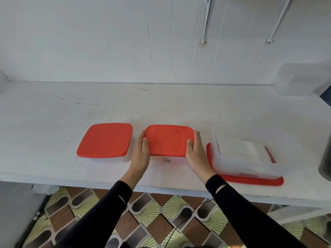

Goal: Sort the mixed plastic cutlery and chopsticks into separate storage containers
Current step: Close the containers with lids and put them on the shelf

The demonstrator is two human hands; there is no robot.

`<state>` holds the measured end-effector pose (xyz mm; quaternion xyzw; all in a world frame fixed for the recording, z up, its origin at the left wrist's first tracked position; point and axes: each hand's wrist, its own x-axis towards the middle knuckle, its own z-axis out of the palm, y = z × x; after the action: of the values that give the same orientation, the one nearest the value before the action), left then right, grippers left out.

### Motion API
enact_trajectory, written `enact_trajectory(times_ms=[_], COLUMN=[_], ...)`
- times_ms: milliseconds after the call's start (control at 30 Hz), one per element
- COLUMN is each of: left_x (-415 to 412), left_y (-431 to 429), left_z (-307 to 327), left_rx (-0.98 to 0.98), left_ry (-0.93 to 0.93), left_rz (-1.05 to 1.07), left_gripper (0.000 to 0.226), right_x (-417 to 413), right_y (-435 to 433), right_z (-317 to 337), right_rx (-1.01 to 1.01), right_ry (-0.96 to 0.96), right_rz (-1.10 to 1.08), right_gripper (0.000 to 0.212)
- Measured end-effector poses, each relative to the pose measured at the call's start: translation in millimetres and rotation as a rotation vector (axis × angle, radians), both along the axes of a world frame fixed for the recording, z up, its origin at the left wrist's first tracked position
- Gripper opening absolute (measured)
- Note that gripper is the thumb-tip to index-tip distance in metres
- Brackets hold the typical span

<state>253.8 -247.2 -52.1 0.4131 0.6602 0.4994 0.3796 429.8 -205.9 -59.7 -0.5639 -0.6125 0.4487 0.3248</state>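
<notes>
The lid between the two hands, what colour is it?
The lid is orange-red; head view.

Three translucent storage containers stand in a row near the worktop's (161, 104) front edge. The left container (104, 140) and the middle container (169, 140) are shut and red-lidded. The right container (250, 158) is open. It stands on its own red lid (250, 181) and holds indistinct white contents.
</notes>
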Motion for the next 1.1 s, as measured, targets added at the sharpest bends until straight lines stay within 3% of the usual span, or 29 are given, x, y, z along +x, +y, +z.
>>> enact_trajectory(times_ms=[200, 467, 700, 800, 933, 1100], left_x=[-12.1, -18.6, -13.7, -11.3, -20.3, -27.5], left_y=[0.7, -1.6, 9.1, 24.6, 57.4, 74.8], left_z=[-12.8, -20.5, -17.0, -5.9, 7.0, -6.6], left_rx=[-0.02, -0.027, -0.067, -0.15, -0.249, -0.323], left_ry=[0.041, -0.094, -0.018, -0.024, 0.078, -0.058], left_rz=[0.0, -0.004, 0.077, 0.081, 0.032, 0.002], left_gripper=[0.046, 0.047, 0.042, 0.045, 0.043, 0.055], right_x=[1.1, 14.0, 9.2, 3.9, -5.8, -11.5], right_y=[0.2, -4.7, -3.4, 6.4, 38.4, 47.1], right_z=[-7.3, -12.5, -16.1, -3.7, 5.5, -4.2], right_rx=[0.007, -0.044, -0.037, -0.122, -0.212, -0.216], right_ry=[-0.012, 0.116, 0.177, 0.26, 0.124, 0.121], right_rz=[0.041, 0.044, -0.063, -0.141, -0.17, -0.287], right_gripper=[0.062, 0.059, 0.053, 0.052, 0.024, 0.045])
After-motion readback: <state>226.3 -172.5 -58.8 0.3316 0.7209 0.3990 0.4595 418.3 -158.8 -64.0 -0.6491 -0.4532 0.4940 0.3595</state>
